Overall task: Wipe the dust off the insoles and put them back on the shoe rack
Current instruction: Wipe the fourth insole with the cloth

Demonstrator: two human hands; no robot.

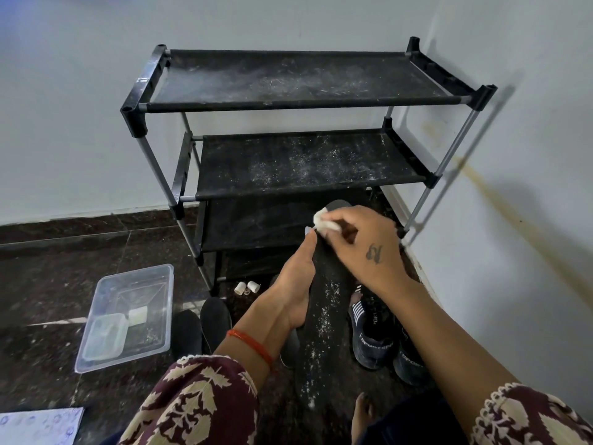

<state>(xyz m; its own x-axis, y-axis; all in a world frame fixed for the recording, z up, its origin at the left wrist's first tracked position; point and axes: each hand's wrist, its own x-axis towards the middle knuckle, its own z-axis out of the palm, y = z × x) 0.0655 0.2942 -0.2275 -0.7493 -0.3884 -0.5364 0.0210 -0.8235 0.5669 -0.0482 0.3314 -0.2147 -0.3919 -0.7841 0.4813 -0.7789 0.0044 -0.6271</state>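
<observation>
Insole (pixel 324 319) toe end hidden behind hands (pixel 359 239) w/ white wad (pixel 322 222)

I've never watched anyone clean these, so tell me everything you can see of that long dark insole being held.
The long dark insole is flat, thin and black, foam-like, speckled with white dust along its middle and heel. It is held lengthwise, toe pointing toward the shoe rack. The left hand grips its left edge, while the right hand presses a small white cloth near its toe.
</observation>
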